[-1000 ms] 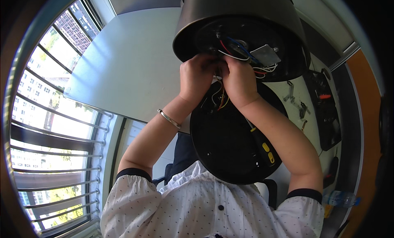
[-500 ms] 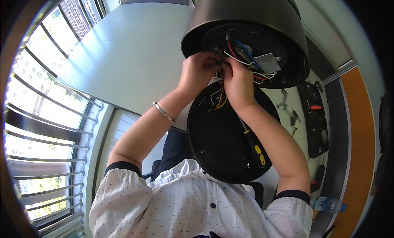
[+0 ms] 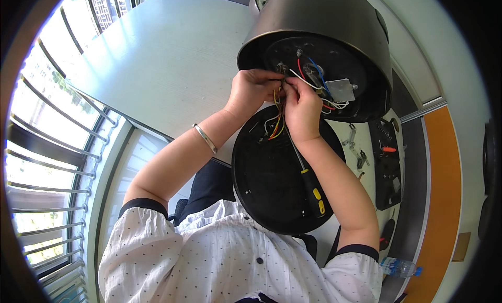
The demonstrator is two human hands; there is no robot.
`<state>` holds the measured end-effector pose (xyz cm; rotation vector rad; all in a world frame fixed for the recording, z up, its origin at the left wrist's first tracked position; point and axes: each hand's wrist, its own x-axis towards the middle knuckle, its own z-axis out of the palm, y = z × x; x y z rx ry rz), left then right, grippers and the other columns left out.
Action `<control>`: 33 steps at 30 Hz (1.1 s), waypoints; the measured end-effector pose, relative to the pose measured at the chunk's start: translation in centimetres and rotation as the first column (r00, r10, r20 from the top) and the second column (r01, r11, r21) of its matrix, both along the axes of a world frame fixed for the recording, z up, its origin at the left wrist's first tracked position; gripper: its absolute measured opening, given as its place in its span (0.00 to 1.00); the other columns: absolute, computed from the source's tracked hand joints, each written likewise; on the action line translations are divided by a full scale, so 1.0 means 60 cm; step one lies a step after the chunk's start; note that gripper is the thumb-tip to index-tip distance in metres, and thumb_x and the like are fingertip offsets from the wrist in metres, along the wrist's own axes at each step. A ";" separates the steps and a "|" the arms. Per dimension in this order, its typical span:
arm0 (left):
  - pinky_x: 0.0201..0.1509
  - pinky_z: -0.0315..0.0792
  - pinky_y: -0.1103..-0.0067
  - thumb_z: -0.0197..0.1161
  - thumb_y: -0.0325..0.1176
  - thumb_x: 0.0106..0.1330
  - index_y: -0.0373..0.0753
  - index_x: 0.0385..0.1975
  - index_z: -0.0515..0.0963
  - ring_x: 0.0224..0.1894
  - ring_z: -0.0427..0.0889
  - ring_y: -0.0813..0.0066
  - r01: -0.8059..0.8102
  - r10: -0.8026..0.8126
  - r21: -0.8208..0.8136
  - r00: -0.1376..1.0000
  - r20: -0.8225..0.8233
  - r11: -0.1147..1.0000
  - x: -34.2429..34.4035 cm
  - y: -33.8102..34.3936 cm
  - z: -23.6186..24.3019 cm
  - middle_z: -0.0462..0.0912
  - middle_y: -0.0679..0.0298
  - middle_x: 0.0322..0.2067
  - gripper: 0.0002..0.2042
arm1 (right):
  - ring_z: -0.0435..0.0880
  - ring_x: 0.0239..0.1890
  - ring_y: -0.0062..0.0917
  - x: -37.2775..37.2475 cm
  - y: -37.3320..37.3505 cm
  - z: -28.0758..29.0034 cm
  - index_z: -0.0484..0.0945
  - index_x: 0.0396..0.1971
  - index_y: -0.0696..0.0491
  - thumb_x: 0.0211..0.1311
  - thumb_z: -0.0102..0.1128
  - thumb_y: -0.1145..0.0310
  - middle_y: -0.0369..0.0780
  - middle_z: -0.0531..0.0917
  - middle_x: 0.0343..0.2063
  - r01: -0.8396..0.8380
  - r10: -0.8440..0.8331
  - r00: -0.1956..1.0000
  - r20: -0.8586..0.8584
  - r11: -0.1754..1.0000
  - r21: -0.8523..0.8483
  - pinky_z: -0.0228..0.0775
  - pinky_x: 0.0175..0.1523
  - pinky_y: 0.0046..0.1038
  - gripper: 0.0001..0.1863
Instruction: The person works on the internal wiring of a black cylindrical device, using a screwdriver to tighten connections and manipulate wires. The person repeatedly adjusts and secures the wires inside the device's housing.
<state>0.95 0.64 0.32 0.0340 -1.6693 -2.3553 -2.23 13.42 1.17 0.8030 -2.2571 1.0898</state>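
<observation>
A grey-brown appliance body [image 3: 324, 20], rounded like an electric cooker, lies tipped on the table with its open underside facing me. Red, blue and white wires [image 3: 318, 82] run inside it beside a metal plate [image 3: 341, 90]. My left hand [image 3: 255, 92] and my right hand [image 3: 303, 108] meet at the lower left of this opening, both pinched on thin wires. Yellow and red wires [image 3: 278, 117] hang from the fingers to a round black base cover [image 3: 261, 183] below. The pinched ends are hidden by my fingertips. A screwdriver [image 3: 312, 192] with a black-and-yellow handle lies on the cover.
The white table [image 3: 157, 62] stretches to the left, beside a barred window [image 3: 52, 162]. Right of the cover are small metal parts [image 3: 356, 146] and a dark tool case [image 3: 387, 167]. A plastic bottle [image 3: 400, 267] lies at the lower right.
The view has shifted a little, showing more of the appliance's underside. My hands stay together at the wires, with the fingertips slightly clearer of the opening's inside.
</observation>
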 end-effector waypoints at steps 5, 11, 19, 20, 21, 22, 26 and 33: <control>0.38 0.80 0.78 0.59 0.21 0.59 0.26 0.39 0.77 0.31 0.83 0.72 -0.030 0.029 -0.034 1.000 -0.006 0.999 0.002 0.003 0.004 0.82 0.54 0.31 0.09 | 0.79 0.18 0.22 0.002 -0.002 0.004 0.78 0.33 0.60 0.57 0.55 0.77 0.41 0.81 0.19 0.005 -0.004 0.999 -0.037 1.000 0.026 0.69 0.26 0.22 0.05; 0.36 0.80 0.80 0.60 0.21 0.58 0.27 0.38 0.78 0.30 0.83 0.74 -0.010 0.008 -0.092 1.000 -0.028 0.996 -0.001 -0.003 0.000 0.82 0.55 0.30 0.09 | 0.80 0.21 0.27 0.003 -0.002 0.003 0.78 0.31 0.60 0.56 0.55 0.78 0.43 0.81 0.21 -0.003 0.003 1.000 0.008 1.000 -0.009 0.71 0.28 0.25 0.05; 0.34 0.79 0.82 0.61 0.21 0.58 0.27 0.37 0.79 0.28 0.82 0.76 -0.058 0.056 -0.104 0.998 -0.019 0.993 -0.002 0.000 0.000 0.83 0.57 0.29 0.08 | 0.81 0.24 0.37 0.006 -0.006 0.002 0.78 0.29 0.60 0.54 0.56 0.77 0.47 0.81 0.23 0.008 0.006 0.988 0.156 0.996 -0.087 0.73 0.31 0.31 0.04; 0.33 0.79 0.82 0.61 0.21 0.58 0.27 0.37 0.79 0.28 0.82 0.76 -0.067 0.064 -0.116 0.998 -0.022 0.991 -0.003 0.000 -0.001 0.83 0.57 0.29 0.08 | 0.81 0.24 0.37 0.005 -0.006 0.001 0.78 0.30 0.60 0.54 0.56 0.77 0.47 0.81 0.23 0.006 0.009 0.987 0.159 0.996 -0.091 0.73 0.31 0.31 0.04; 0.33 0.79 0.82 0.61 0.21 0.58 0.27 0.37 0.79 0.28 0.82 0.76 -0.083 0.079 -0.141 0.996 -0.031 0.987 -0.003 0.001 -0.002 0.83 0.57 0.29 0.08 | 0.81 0.24 0.37 0.003 -0.005 -0.002 0.78 0.30 0.60 0.54 0.56 0.77 0.47 0.81 0.23 0.005 0.011 0.987 0.162 0.996 -0.094 0.73 0.31 0.31 0.04; 0.32 0.79 0.82 0.60 0.21 0.58 0.27 0.37 0.79 0.28 0.82 0.77 -0.098 0.093 -0.165 0.995 -0.040 0.981 -0.004 0.002 -0.003 0.83 0.58 0.29 0.08 | 0.81 0.24 0.37 0.000 -0.004 -0.005 0.78 0.30 0.60 0.54 0.56 0.77 0.47 0.81 0.24 0.003 0.013 0.986 0.165 0.995 -0.098 0.73 0.31 0.30 0.04; 0.31 0.78 0.83 0.60 0.21 0.57 0.27 0.36 0.79 0.27 0.82 0.77 -0.123 0.115 -0.187 0.992 -0.053 0.975 -0.007 0.004 -0.007 0.83 0.58 0.29 0.08 | 0.81 0.24 0.36 -0.005 0.000 -0.009 0.78 0.31 0.60 0.54 0.56 0.77 0.47 0.81 0.24 -0.008 0.023 0.987 0.158 0.996 -0.091 0.73 0.31 0.30 0.05; 0.31 0.78 0.82 0.61 0.21 0.56 0.27 0.35 0.78 0.27 0.82 0.77 -0.126 0.119 -0.152 0.991 -0.057 0.980 -0.008 0.005 -0.005 0.82 0.57 0.28 0.08 | 0.81 0.24 0.36 0.000 0.001 -0.008 0.77 0.33 0.60 0.54 0.56 0.78 0.47 0.81 0.23 -0.026 0.044 0.983 0.179 0.995 -0.098 0.72 0.31 0.30 0.06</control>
